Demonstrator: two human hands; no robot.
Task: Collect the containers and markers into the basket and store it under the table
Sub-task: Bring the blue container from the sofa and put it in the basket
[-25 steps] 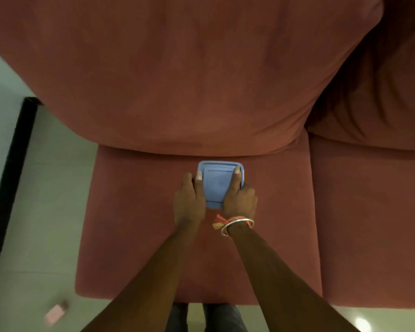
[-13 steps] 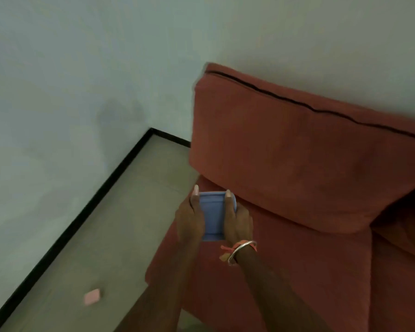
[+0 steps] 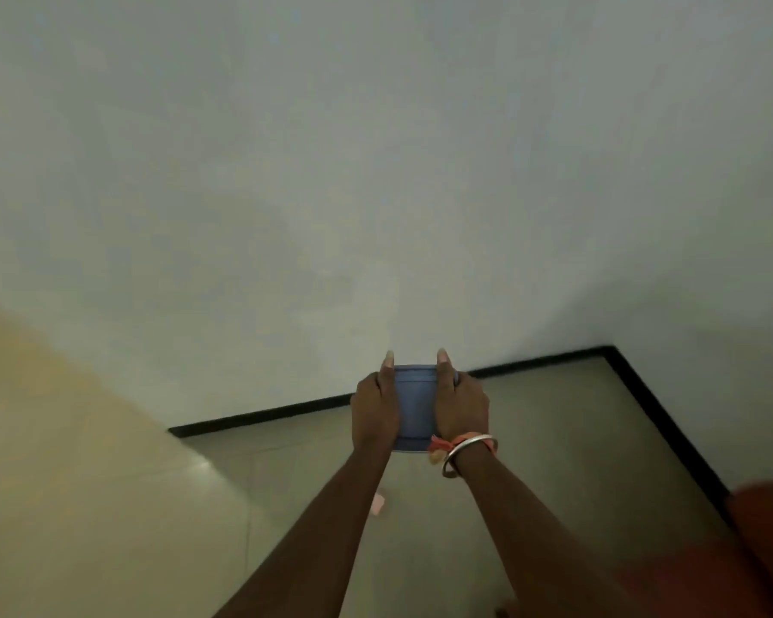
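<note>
- The person is holding a blue rectangular plastic container [image 3: 413,405] out in front of the body, lifted in the air, with both forearms stretching forward from the bottom of the view.
- The left hand [image 3: 374,405] is gripping the container's left side, its thumb lying along the top face and pointing away from the person.
- The right hand [image 3: 460,408] is gripping the container's right side in the same way, its thumb also lying straight along the top.
- The container is sitting squarely between the two hands, touching both. Its flat top is facing the camera, and its near edge is showing just above the wrists.
- The fingers of both hands are curling under the container and are hidden from view.
- A silver metal bangle [image 3: 454,457] is hanging on the right wrist, just beside a knotted orange thread [image 3: 440,443].
- Behind the container a plain white wall [image 3: 376,171] is filling most of the view, and a black skirting strip [image 3: 264,417] is running along its base.
- A grey tiled floor [image 3: 554,439] is lying below the hands.
- A small pink object [image 3: 378,503] is lying on the floor, partly hidden by the left forearm and too blurred to identify.
- A red fabric sofa [image 3: 764,550] is showing at the lower right corner, well apart from the container.
</note>
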